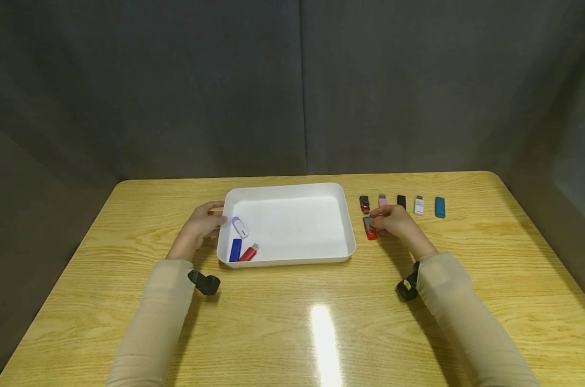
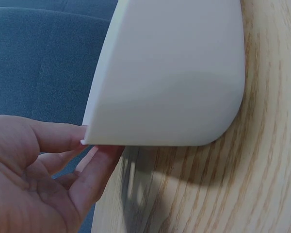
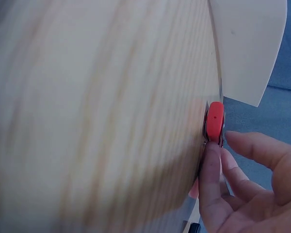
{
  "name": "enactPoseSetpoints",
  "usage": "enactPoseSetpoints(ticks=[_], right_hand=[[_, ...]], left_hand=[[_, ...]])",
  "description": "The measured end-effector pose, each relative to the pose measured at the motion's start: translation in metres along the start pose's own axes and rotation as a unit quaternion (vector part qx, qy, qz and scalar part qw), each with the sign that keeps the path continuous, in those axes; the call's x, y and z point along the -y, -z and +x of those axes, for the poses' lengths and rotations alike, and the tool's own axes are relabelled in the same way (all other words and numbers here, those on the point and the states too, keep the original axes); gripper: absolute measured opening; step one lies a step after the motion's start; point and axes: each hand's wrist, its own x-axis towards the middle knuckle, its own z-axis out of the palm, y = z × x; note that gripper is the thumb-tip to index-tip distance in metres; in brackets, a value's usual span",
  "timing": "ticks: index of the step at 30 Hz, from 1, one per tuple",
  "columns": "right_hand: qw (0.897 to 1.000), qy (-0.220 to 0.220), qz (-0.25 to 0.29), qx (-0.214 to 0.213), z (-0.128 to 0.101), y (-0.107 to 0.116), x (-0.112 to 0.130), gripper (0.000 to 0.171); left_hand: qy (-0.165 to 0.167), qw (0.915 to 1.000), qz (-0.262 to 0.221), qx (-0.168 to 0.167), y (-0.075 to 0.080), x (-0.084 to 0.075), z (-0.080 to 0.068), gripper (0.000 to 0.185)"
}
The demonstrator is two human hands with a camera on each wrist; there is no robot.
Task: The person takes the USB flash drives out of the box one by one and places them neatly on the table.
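Observation:
A white tray (image 1: 292,263) lies on the wooden table. My left hand (image 1: 203,223) pinches its left rim; in the left wrist view, the fingers (image 2: 63,137) meet the tray's lip (image 2: 136,141) from either side. To the tray's right, my right hand (image 1: 393,221) pinches a red USB flash drive (image 1: 370,230) with a grey swivel cover, low over the table. Seen from the right wrist, the thumb and a fingertip are at the sides of the drive's red end (image 3: 215,119). Inside the tray's left end are a white-and-lilac flash drive (image 1: 240,228), a blue one (image 1: 235,250) and a red one (image 1: 249,252).
Right of the tray, a row of flash drives runs along the back of the table: dark red (image 1: 364,203), pink (image 1: 382,200), black (image 1: 401,201), white (image 1: 419,206) and teal (image 1: 440,207). Dark grey curtains (image 1: 292,97) hang behind the table (image 1: 273,322).

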Motion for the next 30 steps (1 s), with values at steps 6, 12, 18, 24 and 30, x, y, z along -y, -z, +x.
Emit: enactPoseSetpoints(ticks=[6,12,18,24,30], right_hand=[[1.0,-0.001,0.009,0.001,0.0,0.002,0.001,0.043],[1.0,-0.001,0.013,0.002,0.0,0.002,0.002,0.042],[1.0,-0.004,0.006,0.003,0.0,0.001,0.002,0.042],[1.0,0.007,0.02,-0.015,0.001,-0.001,0.002,0.041],[0.997,0.04,0.016,-0.06,0.0,-0.004,0.011,0.039]], left_hand=[[0.003,1.0,0.005,-0.004,-0.001,0.0,0.001,0.054],[0.0,1.0,0.005,-0.002,0.0,0.0,0.001,0.054],[-0.001,1.0,0.004,-0.001,0.0,0.001,0.002,0.054],[0.003,1.0,0.005,-0.004,0.0,0.002,0.002,0.054],[0.0,1.0,0.003,-0.001,0.0,0.002,0.001,0.054]])
